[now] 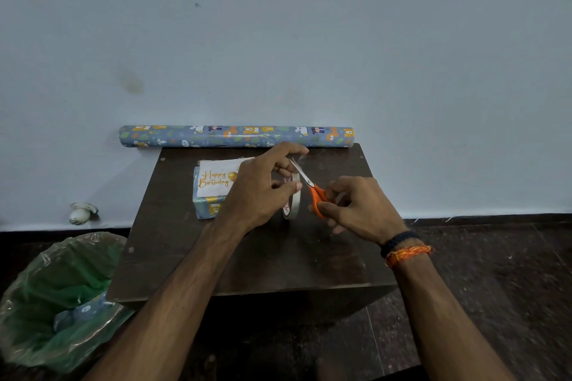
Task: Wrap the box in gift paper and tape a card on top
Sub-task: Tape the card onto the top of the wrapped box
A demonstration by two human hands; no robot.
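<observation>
Paper scraps inside green-lined bin

Left hand on tape roll, right hand gripping orange scissors, blades at the tape.

Pale blue wall, dark speckled floor, small dark wooden table.
</observation>
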